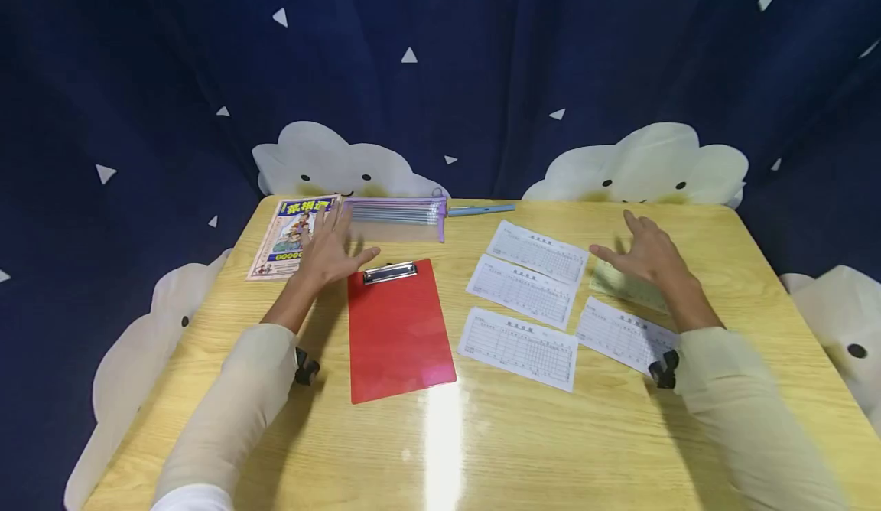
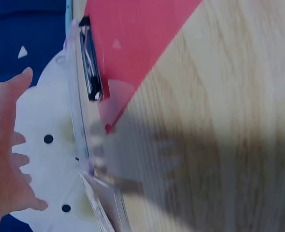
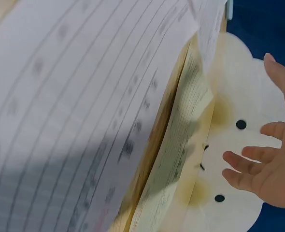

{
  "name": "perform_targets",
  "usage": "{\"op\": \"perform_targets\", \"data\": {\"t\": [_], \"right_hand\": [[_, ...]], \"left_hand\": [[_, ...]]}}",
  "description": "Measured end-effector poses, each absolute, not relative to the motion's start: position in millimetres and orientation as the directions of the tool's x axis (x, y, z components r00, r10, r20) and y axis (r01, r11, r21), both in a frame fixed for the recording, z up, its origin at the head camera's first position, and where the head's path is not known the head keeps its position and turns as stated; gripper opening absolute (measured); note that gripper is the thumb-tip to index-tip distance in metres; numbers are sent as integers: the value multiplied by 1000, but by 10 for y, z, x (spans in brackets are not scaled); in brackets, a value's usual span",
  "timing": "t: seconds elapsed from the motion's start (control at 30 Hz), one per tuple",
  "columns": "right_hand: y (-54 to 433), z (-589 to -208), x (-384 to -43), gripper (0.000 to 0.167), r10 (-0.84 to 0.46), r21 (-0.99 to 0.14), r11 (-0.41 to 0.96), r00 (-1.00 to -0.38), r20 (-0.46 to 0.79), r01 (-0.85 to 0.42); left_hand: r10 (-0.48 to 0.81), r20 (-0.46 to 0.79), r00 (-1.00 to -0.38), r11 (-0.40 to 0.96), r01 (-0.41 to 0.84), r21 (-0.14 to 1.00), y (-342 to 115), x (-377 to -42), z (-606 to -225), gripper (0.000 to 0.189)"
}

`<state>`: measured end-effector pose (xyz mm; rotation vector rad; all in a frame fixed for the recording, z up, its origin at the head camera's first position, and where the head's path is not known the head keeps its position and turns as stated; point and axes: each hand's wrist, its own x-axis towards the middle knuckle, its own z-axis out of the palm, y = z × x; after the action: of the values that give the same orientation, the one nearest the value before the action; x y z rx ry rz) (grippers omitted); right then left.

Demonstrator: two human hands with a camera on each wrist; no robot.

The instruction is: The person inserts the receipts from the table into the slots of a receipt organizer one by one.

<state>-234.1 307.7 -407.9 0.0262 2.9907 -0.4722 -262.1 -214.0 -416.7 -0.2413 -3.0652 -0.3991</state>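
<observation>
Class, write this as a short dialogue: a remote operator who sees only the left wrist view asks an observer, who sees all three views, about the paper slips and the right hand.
Operator: I see the left hand and part of the red clipboard, but no slips. How many white ones are there?
Observer: The head view shows four white slips, all lying to the right of the clipboard.
Operator: And where is the right hand, outside my picture?
Observer: The right hand is near the pale green slip; the right wrist view shows a gap between them.
</observation>
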Motion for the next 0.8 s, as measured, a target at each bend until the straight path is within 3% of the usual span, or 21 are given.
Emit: {"op": "perform_targets", "data": {"t": [0.27, 0.47, 0.63, 0.8], "right_hand": [[2800, -4120, -2389, 79, -15, -416, 908, -991, -136, 44], [2594, -4177, -2392, 52, 128, -526, 829, -980, -153, 190], [2464, -4233, -2427, 49, 171, -556, 794, -968, -183, 246], [2330, -4306, -2439, 52, 214, -553, 783, -958, -192, 286]], "left_hand": [[282, -58, -958, 925, 255, 281, -2011, -2630, -4259, 95], [325, -81, -942, 874, 267, 405, -1963, -2604, -4331, 94], [345, -71, -936, 850, 280, 446, -1933, -2577, -4354, 77], [382, 3, -924, 826, 343, 448, -1920, -2577, -4406, 48]]}}
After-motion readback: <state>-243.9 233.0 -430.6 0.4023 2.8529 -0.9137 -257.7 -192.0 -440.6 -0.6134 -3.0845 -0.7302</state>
